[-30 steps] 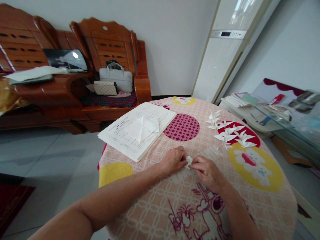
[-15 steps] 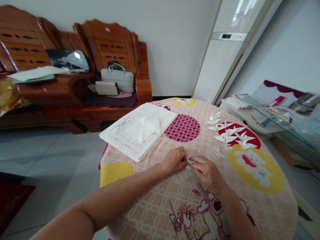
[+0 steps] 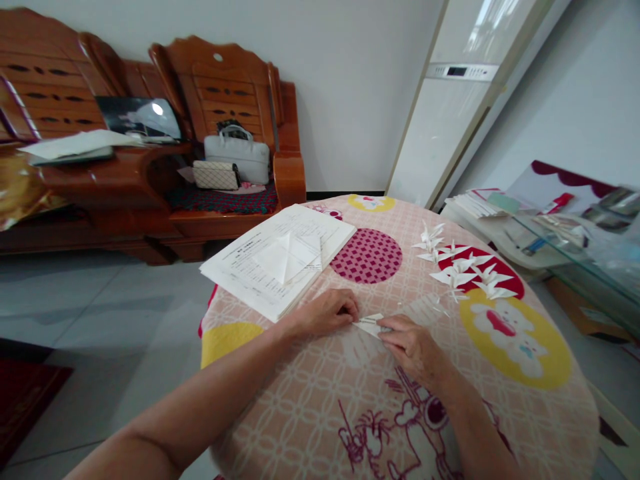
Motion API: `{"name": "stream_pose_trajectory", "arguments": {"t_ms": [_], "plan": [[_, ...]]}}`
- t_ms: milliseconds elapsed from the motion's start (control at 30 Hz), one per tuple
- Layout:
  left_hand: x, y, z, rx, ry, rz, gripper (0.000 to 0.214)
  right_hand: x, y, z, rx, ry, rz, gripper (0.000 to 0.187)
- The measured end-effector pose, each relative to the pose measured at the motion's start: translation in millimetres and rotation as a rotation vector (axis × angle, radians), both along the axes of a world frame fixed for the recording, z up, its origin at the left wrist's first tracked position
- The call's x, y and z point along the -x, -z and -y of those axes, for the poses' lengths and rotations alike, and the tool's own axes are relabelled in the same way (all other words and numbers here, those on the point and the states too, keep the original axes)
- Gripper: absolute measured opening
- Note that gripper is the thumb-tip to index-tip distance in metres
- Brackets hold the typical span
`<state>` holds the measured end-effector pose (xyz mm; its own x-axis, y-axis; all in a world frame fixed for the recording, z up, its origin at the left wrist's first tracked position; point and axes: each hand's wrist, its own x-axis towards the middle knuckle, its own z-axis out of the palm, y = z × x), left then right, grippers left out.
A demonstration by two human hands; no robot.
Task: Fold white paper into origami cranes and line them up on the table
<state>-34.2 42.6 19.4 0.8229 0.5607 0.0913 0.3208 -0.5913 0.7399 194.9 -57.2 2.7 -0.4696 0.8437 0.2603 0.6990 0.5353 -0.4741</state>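
A small folded white paper piece (image 3: 369, 324) lies on the patterned tablecloth (image 3: 310, 407) between my hands. My left hand (image 3: 325, 312) is curled, its fingertips pinching the paper's left end. My right hand (image 3: 407, 343) is closed with fingertips pressing the paper's right end. Several finished white paper cranes (image 3: 460, 267) lie on the cloth to the far right of my hands. A stack of printed sheets (image 3: 250, 270) with a folded white square (image 3: 287, 257) on top rests at the table's far left.
Behind the table stand wooden chairs (image 3: 220, 87) holding a white handbag (image 3: 237, 157) and a quilted clutch (image 3: 216, 175). A tall white air conditioner (image 3: 445, 107) stands at the back. A glass table (image 3: 555, 240) with papers is at the right.
My left hand has slid to the left, away from my right hand, and the paper between them now shows stretched out longer. The cranes and the sheets have not moved.
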Motion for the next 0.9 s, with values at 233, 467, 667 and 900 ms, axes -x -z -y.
{"name": "stream_pose_trajectory", "arguments": {"t_ms": [233,467,667,900], "plan": [[-5.2,8.2,5.5,-0.045,-0.057,-0.012,0.012,1.7,-2.6,0.9,-0.002,0.002,0.004,0.028],[-8.1,9.8,10.1,-0.116,-0.054,-0.096,0.007,1.9,-2.7,0.5,-0.007,0.006,0.014,0.028],[-11.2,12.9,6.7,-0.159,-0.026,-0.145,0.005,2.7,-3.0,0.7,0.0,0.009,0.027,0.028],[-15.3,10.5,2.3,-0.26,0.06,-0.247,0.004,2.7,-2.8,0.1,-0.01,0.0,0.034,0.028]]}}
